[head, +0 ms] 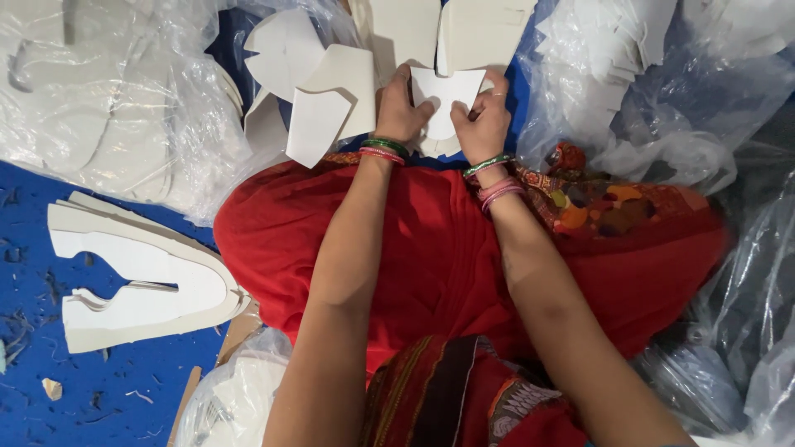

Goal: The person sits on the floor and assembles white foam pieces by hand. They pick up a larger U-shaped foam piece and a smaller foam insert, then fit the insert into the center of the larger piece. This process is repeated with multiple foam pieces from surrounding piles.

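My left hand (399,109) and my right hand (484,121) both grip one white cut foam piece (445,98) with a notched top, held just past my knees. The left thumb lies on its left edge, the right fingers pinch its right edge. Under it lie more white cut pieces (327,103) in a loose heap. Both wrists wear green and pink bangles. My lap is covered by red cloth (431,240).
A stack of white U-shaped cut pieces (141,277) lies on the blue floor (50,397) at the left. Clear plastic bags of white pieces stand at the top left (108,99), top right (646,74), right (745,314) and bottom (240,397).
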